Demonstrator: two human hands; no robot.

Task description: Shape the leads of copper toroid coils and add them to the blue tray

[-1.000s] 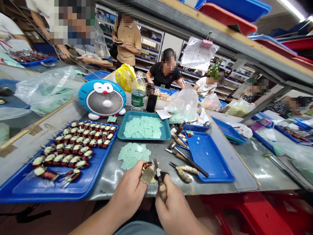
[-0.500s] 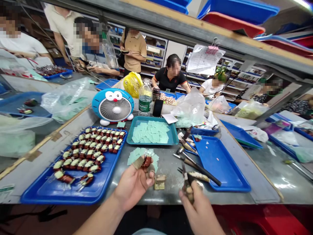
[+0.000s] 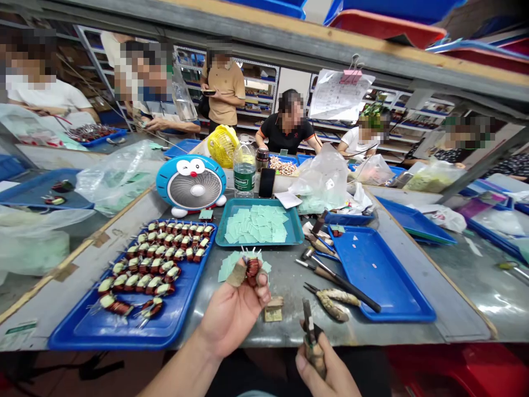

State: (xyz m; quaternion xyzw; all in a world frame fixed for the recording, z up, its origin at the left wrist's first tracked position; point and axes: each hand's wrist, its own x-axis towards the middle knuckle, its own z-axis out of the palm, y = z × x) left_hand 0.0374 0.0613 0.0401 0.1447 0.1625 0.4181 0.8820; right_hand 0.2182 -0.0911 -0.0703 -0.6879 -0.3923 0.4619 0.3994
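Between the fingertips of my left hand (image 3: 237, 309) is a copper-wound coil (image 3: 252, 271), its thin wire leads pointing up; the thumb and a finger wear wraps. My right hand (image 3: 328, 366) is closed around the wrapped handles of pliers (image 3: 309, 322), seen edge-on with the metal jaws upward. Beyond the coil lie loose pale green sheets (image 3: 228, 266) on the metal bench. A small yellowish block (image 3: 273, 310) sits between my hands. Several similar coils (image 3: 144, 264) stand in rows in a blue tray (image 3: 165, 333) at left.
A teal tray (image 3: 221, 238) of green sheets (image 3: 256, 223) stands ahead. To the right lie other pliers (image 3: 334, 303), a hammer (image 3: 343, 281) and a blue tray (image 3: 386, 275). A blue fan (image 3: 165, 182) and a bottle (image 3: 244, 173) stand behind. Several people work across the bench.
My right hand has moved down and slightly left with the pliers, uncovering the other pliers on the bench. The left hand has turned the coil a little, and its leads now show upward.
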